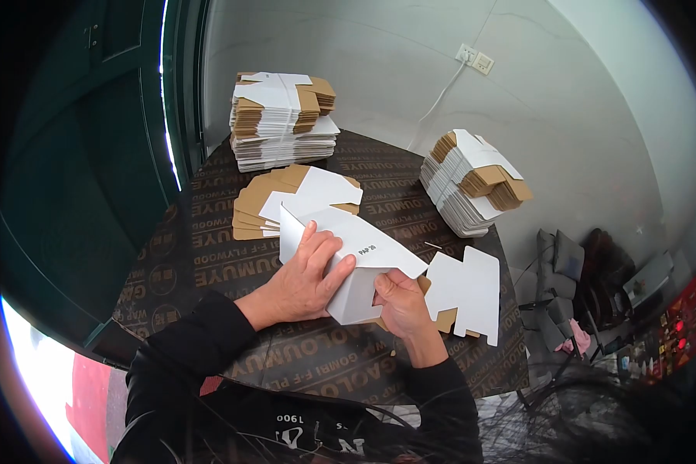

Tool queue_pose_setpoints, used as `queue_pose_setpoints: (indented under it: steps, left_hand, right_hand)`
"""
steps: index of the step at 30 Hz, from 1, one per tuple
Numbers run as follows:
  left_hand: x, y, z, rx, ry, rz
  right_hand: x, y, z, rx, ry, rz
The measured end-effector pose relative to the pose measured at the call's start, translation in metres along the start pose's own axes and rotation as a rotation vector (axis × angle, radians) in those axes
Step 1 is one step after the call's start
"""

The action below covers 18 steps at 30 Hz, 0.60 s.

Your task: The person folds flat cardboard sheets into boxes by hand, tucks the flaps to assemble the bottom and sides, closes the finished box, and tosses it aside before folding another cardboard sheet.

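Note:
Between my hands is a partly folded white cardboard box (pixel 356 240), tilted, with small dark print on its upper panel. My left hand (pixel 305 274) presses on its left side, thumb along the panel and fingers against the outer face. On the right, my right hand (pixel 402 301) pinches the box's edge, with its fingertips partly hidden inside the fold. Behind the box lie fanned flat cartons (pixel 267 201), brown and white. Just right of my right hand, more flat white cartons (pixel 472 290) with brown undersides lie on the dark printed table (pixel 286 363).
A tall bundled stack of folded cartons (pixel 282 124) stands at the table's back left. Another tied stack (pixel 472 182) leans at the back right. A wall socket (pixel 474 59) with a white cable is behind. Chairs (pixel 561 263) stand beyond the right edge.

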State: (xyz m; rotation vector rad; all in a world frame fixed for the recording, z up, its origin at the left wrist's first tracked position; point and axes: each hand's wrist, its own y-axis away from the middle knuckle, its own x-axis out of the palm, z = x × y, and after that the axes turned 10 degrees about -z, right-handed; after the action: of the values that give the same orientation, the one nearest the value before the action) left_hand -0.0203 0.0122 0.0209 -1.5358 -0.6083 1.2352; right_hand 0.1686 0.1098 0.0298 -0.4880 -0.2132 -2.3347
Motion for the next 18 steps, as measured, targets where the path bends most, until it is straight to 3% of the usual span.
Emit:
queue_pose_setpoints:
  steps: [3,7,8,12,18]
  left_hand:
    - [0.002,0.002,-0.006,0.013,0.025,0.004]
    - [0.005,0.003,-0.010,0.013,0.036,0.029]
    - [0.005,0.002,-0.011,0.014,0.038,0.030]
    - [-0.001,-0.010,-0.015,-0.014,-0.081,0.103]
    - [0.007,-0.004,-0.012,0.017,-0.192,-0.013]
  right_hand:
    - [0.008,0.003,-0.003,0.000,0.028,-0.117]
    - [0.023,0.001,-0.006,-0.464,0.720,-0.232]
    - [0.024,0.003,-0.006,-0.463,0.719,-0.235]
    - [0.030,0.008,-0.004,-0.916,1.136,-0.343]
    - [0.043,0.023,0.006,-0.743,1.116,-0.094]
